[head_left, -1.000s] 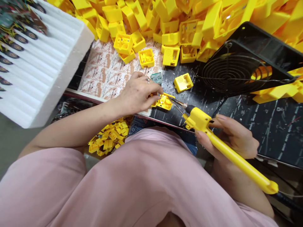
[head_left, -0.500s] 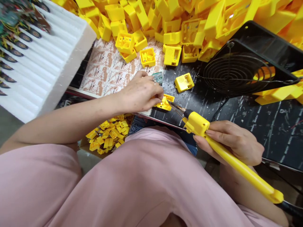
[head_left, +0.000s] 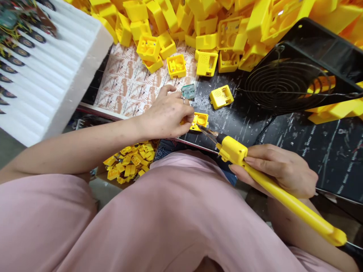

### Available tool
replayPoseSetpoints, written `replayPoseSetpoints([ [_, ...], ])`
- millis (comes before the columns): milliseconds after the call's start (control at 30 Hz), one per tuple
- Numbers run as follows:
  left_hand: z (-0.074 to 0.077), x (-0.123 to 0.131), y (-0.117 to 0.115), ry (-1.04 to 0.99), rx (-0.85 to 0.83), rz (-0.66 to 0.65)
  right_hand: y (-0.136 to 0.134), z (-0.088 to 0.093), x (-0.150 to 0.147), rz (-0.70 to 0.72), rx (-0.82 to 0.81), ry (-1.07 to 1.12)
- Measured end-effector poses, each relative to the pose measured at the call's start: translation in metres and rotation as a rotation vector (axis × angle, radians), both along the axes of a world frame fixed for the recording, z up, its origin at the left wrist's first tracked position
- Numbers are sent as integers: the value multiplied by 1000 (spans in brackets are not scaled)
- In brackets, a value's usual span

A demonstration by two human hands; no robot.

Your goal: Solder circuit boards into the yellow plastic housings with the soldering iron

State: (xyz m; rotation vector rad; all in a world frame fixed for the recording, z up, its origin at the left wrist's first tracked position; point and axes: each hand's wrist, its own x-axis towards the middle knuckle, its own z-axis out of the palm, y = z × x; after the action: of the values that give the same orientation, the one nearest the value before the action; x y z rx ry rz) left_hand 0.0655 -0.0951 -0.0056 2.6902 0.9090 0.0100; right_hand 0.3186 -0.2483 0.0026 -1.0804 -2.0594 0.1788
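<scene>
My left hand (head_left: 170, 115) has its fingers curled closed on a small open yellow plastic casing (head_left: 202, 119) near the front edge of the table; the fingers cover the casing's left part. In my right hand (head_left: 279, 170) is a soldering iron (head_left: 286, 192) with a long yellow handle, slanting up to the left. Its dark metal tip reaches the casing beside my left fingertips; whether it touches is too small to tell. Just beyond my left hand lies a small green circuit board (head_left: 188, 91). Another yellow casing (head_left: 221, 97) rests to the right, holed face up.
Yellow casings (head_left: 149, 47) are heaped along the back. A black fan with a wire grille (head_left: 279, 87) stands at the right. To the left, a white foam block (head_left: 73, 75) carries wired parts. Below the table edge, a box holds small yellow pieces (head_left: 127, 164).
The soldering iron's tip has shifted slightly left, towards my left fingertips, uncovering a round perforated patch in the casing. My left hand keeps its hold.
</scene>
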Motion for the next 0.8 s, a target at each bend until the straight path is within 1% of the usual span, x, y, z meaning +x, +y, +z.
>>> replayPoseSetpoints([
  [200, 0, 8, 6, 8, 6, -54, 7, 5, 0, 70, -48, -44],
  [267, 1, 11, 8, 29, 9, -68, 10, 10, -2, 123, -48, -42],
  [333, 2, 14, 10, 65, 15, -87, 11, 18, -5, 147, -81, -42],
  [433, 5, 17, 12, 107, 29, -118, 9, 30, -9, 92, -217, -66],
  [467, 6, 18, 12, 111, 31, -124, 8, 33, -9, 70, -235, -60],
  [533, 7, 19, 12, 110, 18, -124, 6, 36, -7, 60, -214, -49],
  [600, 8, 20, 12, 108, -13, -110, 4, 33, -1, 9, -178, -52],
  [700, 8, 19, 13, 99, -56, -85, 1, 22, 8, -96, -136, -51],
  [800, 6, 17, 14, 61, -83, -88, -5, 9, 13, -108, -56, -4],
])
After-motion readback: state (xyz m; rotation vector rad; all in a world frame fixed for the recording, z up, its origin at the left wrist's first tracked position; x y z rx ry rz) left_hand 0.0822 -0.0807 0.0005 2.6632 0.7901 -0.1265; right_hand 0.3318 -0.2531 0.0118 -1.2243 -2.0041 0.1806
